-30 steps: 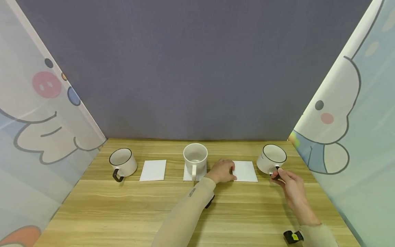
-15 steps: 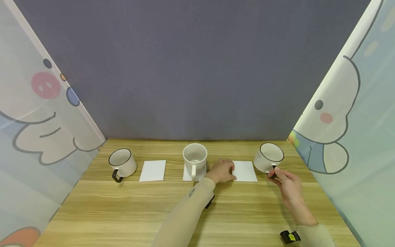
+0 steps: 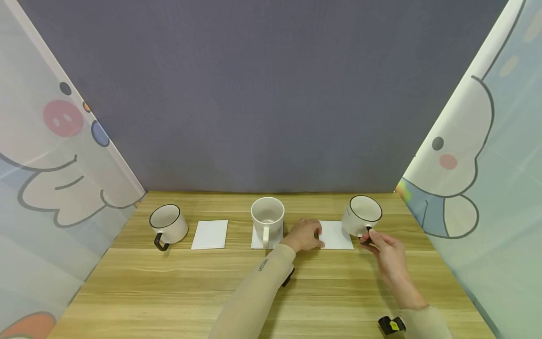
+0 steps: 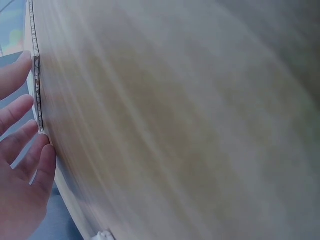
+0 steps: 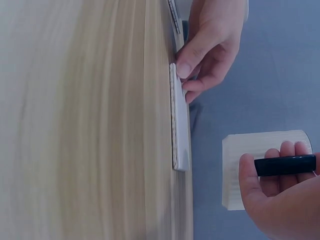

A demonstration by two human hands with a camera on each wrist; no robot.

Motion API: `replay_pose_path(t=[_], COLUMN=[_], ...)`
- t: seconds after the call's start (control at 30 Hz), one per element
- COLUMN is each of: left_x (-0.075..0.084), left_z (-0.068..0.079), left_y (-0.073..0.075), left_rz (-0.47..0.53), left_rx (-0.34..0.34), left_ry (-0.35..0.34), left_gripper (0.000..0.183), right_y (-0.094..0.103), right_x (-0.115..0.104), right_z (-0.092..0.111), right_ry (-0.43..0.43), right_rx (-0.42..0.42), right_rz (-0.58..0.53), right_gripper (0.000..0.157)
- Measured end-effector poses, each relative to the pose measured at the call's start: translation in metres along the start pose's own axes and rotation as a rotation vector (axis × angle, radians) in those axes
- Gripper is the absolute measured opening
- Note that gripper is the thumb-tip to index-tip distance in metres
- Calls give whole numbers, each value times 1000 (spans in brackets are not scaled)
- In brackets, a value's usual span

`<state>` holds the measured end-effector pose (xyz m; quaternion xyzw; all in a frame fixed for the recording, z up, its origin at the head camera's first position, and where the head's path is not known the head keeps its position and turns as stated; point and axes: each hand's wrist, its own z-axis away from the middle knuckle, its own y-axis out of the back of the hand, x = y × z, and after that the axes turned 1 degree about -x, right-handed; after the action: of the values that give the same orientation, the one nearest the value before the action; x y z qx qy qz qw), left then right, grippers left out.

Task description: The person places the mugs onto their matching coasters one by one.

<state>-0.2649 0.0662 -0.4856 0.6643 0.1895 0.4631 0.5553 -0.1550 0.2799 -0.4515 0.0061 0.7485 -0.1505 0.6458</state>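
My right hand (image 3: 391,256) grips the black handle (image 3: 367,235) of a white mug with a dark rim (image 3: 360,214). The mug is upright and raised above the table; in the head view it overlaps the right edge of a white square coaster (image 3: 332,238). The right wrist view shows a gap between the mug's base (image 5: 232,197) and the tabletop. At that coaster's left edge rests my left hand (image 3: 302,234), its thumb and fingers touching the edge with relaxed fingers. The coaster (image 5: 180,125) lies flat on the wood.
A plain white mug (image 3: 267,214) stands on a middle coaster (image 3: 256,242), just left of my left hand. Further left are another coaster (image 3: 210,234) and a dark-rimmed mug (image 3: 169,226) with a black handle. A grey panel (image 3: 271,103) closes the table's (image 3: 178,292) back.
My right hand has carried the dark-rimmed mug leftward and slightly back, over the right edge of the coaster. My left hand has stayed at the coaster's left edge.
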Motion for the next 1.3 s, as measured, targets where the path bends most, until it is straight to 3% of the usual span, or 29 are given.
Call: replay_pose_path(t=[0.63, 1.3], left_x=[1, 0], left_z=[0, 2], left_y=[0, 3], left_rz=[24, 40], left_rx=[8, 18], left_ry=[10, 0], left_gripper=[27, 28], right_y=[-25, -44], right_x=[4, 14], right_z=[-1, -4], right_ry=[-48, -104], right_rx=[21, 36], right_rz=[39, 101], right_gripper=[40, 34])
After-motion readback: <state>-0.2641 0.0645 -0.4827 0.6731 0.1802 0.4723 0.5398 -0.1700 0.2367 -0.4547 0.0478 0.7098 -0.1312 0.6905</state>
